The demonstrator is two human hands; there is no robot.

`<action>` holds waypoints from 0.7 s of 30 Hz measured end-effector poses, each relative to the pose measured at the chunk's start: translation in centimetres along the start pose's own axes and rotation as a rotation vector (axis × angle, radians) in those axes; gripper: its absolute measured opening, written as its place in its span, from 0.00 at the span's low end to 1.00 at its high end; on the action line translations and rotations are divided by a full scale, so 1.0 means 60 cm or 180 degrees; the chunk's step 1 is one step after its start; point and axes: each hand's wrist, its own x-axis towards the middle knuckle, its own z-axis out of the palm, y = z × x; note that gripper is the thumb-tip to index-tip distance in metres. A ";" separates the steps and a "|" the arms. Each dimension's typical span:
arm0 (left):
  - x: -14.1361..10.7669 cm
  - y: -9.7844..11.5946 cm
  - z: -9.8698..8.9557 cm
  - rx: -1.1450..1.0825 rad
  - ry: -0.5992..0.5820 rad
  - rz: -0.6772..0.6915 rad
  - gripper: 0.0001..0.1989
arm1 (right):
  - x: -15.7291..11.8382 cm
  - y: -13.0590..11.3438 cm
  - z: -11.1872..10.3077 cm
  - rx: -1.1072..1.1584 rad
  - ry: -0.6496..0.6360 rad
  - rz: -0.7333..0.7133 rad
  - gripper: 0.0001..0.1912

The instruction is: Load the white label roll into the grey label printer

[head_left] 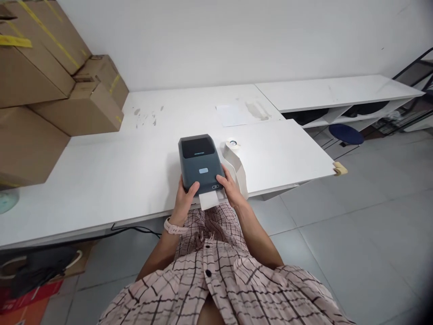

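Observation:
A dark grey label printer (199, 163) is at the front edge of the white table, gripped from both sides. My left hand (185, 198) closes on its near left corner, thumb on top, a pale watch band on the wrist. On the near right corner is my right hand (232, 187), its thumb also on top. A white label strip (209, 200) sticks out of the printer's front slot, between the hands. Just right of the printer stands a label roll (232, 144), with a long loose paper strip (241, 174) hanging over the table edge. Whether the printer touches the table is hidden.
Cardboard boxes (96, 106) are stacked on the table's left side. A white sheet (232, 115) lies toward the back of the white table (142, 158). Black cables (135, 229) run under the front edge. A blue stool (346, 134) stands at the right, and yellowish padding covers the table corner (340, 169).

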 end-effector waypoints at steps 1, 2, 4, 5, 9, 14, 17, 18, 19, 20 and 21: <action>0.001 0.003 0.005 -0.0017 -0.0012 -0.0023 0.40 | 0.001 0.001 0.001 0.0004 -0.0005 -0.0018 0.49; 0.002 0.005 0.009 -0.0018 0.0027 -0.0045 0.39 | 0.001 0.002 0.001 -0.0032 0.0016 -0.0059 0.48; 0.007 0.005 0.013 0.0033 0.0182 -0.0016 0.38 | 0.000 0.004 0.001 -0.0155 0.0075 -0.0171 0.48; 0.009 0.004 0.012 0.0077 0.0239 0.0021 0.38 | 0.000 0.006 0.000 -0.0215 0.0093 -0.0230 0.48; -0.003 -0.011 0.001 0.0302 0.0212 0.0102 0.36 | 0.004 0.010 -0.005 -0.0413 0.0064 -0.0370 0.49; -0.074 -0.045 0.001 0.1216 0.1130 0.0203 0.29 | 0.005 0.007 -0.007 -0.0644 0.0009 -0.0301 0.49; -0.090 -0.051 0.014 0.0803 0.0240 -0.0288 0.21 | 0.004 0.009 -0.004 -0.0580 0.0048 -0.0362 0.47; -0.088 -0.049 0.018 0.0542 -0.0174 -0.0533 0.21 | 0.004 0.009 -0.002 -0.0567 0.0063 -0.0373 0.47; -0.083 -0.045 0.022 0.0296 -0.0524 -0.0751 0.22 | 0.004 0.008 0.000 -0.0579 0.0093 -0.0388 0.46; -0.079 -0.039 0.025 0.0116 -0.0749 -0.0897 0.23 | 0.004 0.005 0.002 -0.0629 0.0130 -0.0414 0.46; -0.074 -0.034 0.026 0.0045 -0.0860 -0.0946 0.23 | 0.006 0.000 0.005 -0.0726 0.0166 -0.0460 0.45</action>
